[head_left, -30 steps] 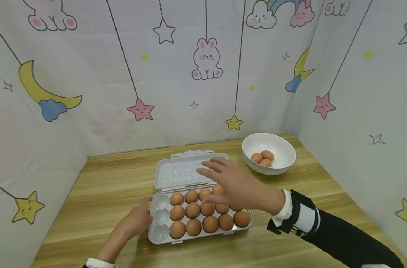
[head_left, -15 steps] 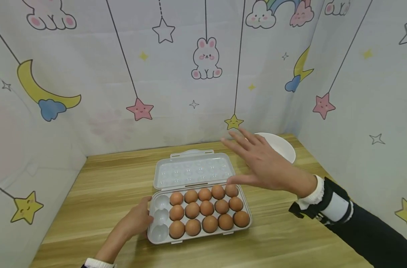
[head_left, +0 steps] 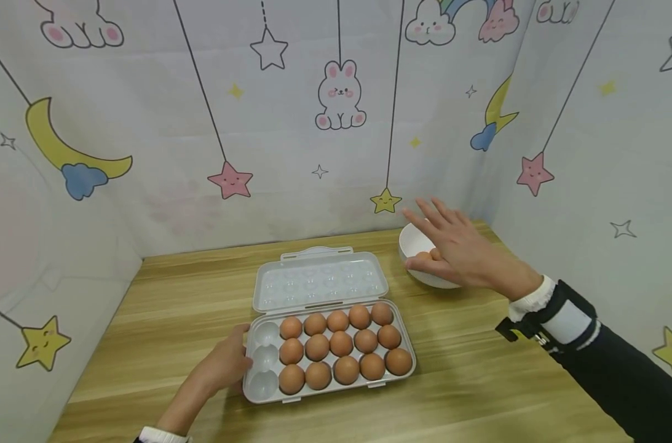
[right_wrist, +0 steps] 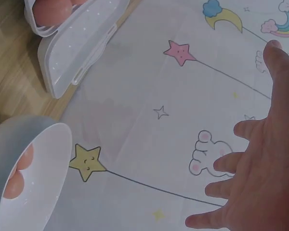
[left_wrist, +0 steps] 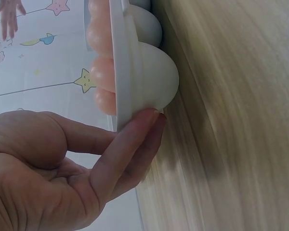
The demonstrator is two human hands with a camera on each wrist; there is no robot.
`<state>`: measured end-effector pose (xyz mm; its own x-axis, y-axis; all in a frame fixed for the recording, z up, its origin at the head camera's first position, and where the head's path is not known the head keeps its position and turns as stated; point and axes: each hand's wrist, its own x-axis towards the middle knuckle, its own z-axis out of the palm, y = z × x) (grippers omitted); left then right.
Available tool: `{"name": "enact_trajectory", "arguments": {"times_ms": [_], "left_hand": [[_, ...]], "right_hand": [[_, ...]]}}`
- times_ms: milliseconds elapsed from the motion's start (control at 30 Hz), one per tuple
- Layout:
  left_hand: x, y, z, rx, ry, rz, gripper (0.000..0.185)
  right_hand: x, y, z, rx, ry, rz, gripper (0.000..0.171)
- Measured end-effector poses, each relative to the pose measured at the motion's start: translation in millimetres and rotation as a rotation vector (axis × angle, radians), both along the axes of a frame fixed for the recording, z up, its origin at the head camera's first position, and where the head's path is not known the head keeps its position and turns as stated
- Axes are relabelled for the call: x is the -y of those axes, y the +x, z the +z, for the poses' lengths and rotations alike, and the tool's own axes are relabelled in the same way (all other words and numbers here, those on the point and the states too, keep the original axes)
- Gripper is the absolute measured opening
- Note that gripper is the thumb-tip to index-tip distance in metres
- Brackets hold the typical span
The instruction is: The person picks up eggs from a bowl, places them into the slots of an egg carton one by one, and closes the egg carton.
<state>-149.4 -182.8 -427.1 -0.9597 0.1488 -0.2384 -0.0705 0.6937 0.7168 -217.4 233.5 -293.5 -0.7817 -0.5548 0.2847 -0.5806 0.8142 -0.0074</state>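
The egg tray (head_left: 329, 348) sat low in the centre of the head view, lid (head_left: 320, 280) flung back so the cups lay reachable; fifteen held eggs (head_left: 341, 343), the left column was bare. We pinched the tray's left end with our left hand (head_left: 225, 367), fingers curled under the rim, to steady it. Our right hand (head_left: 463, 249) hovered with fingers spread, holding nothing, over the bowl (head_left: 424, 274) at centre right, where eggs lay loose.

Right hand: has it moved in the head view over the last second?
Yes. The right hand has gone from over the grey plastic egg tray to the right and back, and is now above the white bowl of eggs, fingers spread.
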Motion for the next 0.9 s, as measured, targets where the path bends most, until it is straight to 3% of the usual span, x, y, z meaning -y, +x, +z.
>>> {"name": "enact_trajectory", "arguments": {"times_ms": [300,633,800,900], "left_hand": [[2,-1.1,-2.6,0.005,0.007,0.009,0.066],[2,0.4,-1.7,0.017,0.031,0.012,0.066],[2,1.1,-0.8,0.022,0.034,0.020,0.066],[2,2.0,-1.1,0.022,0.035,0.027,0.066]], "right_hand": [[-27,-37.8,-20.1,0.142,-0.025,-0.162,0.079],[-58,-82.5,-51.5,0.269,-0.030,-0.279,0.083],[-70,-101.3,-70.2,0.298,-0.029,-0.284,0.084],[-77,-111.0,-82.7,0.353,-0.036,-0.263,0.075]]}}
